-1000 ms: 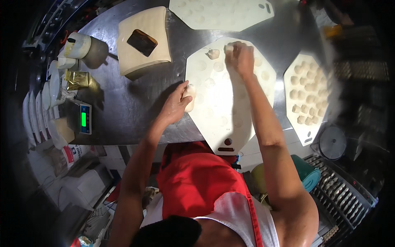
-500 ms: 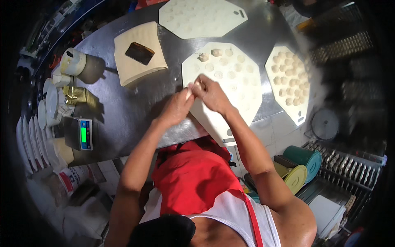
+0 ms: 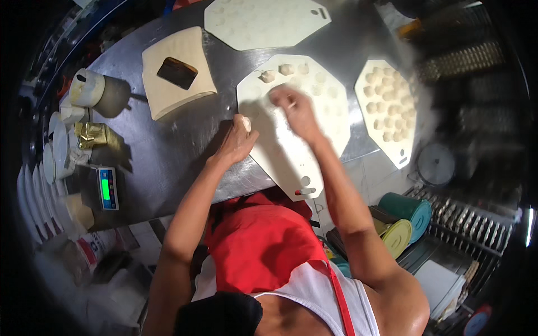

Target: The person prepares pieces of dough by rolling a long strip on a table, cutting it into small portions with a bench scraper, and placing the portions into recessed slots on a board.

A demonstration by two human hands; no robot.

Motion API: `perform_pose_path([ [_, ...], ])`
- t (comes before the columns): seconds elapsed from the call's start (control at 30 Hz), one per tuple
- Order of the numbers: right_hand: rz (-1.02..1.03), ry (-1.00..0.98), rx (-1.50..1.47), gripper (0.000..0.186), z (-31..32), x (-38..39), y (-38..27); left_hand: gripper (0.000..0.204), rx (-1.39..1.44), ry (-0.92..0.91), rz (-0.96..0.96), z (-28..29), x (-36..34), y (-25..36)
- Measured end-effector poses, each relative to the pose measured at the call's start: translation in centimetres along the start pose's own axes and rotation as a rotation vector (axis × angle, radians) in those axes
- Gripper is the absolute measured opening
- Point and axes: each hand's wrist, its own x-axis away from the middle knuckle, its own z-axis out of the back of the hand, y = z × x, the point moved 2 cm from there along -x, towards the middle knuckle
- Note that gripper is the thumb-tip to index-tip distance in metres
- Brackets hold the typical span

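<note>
My left hand (image 3: 237, 141) is closed around a piece of pale dough (image 3: 245, 122), whose end pokes out at the top of the fist beside the board's left edge. Over the white board (image 3: 336, 131) with shallow round hollows hovers my right hand (image 3: 297, 112). Its fingers are curled but smeared by motion, so what they hold, if anything, does not show. Just beyond those fingers, two small dough pieces (image 3: 286, 69) sit at the far end of this board, and its handle end points toward me.
To the right lies another white board (image 3: 404, 147) covered with several dough balls (image 3: 386, 106). A third hollowed board (image 3: 263, 33) is at the far side. On the left are a folded dough sheet (image 3: 179, 46) bearing a dark scraper (image 3: 177, 73), a digital scale (image 3: 107, 189) and a pot (image 3: 88, 87).
My hands have parted: the right has moved away to the right over the board, while the left stays at the board's left edge with the dough. The view has shifted slightly.
</note>
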Motion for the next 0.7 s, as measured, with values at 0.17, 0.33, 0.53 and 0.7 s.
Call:
perform_pose_path([
  [0.17,0.099,0.298,0.407,0.023,7.8,-9.9,6.9,0.064,0.210,-0.034,0.032,-0.5,0.1,-1.4],
  [0.33,0.353,0.416,0.823,0.025,8.1,-11.5,9.0,0.064,0.092,0.070,-0.056,0.6,0.3,2.4],
  [0.53,-0.069,-0.204,0.042,0.037,0.0,-0.5,1.7,0.056,0.235,0.086,-0.207,1.4,0.0,4.8],
  [0.7,0.021,-0.119,-0.084,0.028,-0.8,1.4,-3.0,0.030,0.004,-0.091,-0.231,3.6,2.8,5.4],
])
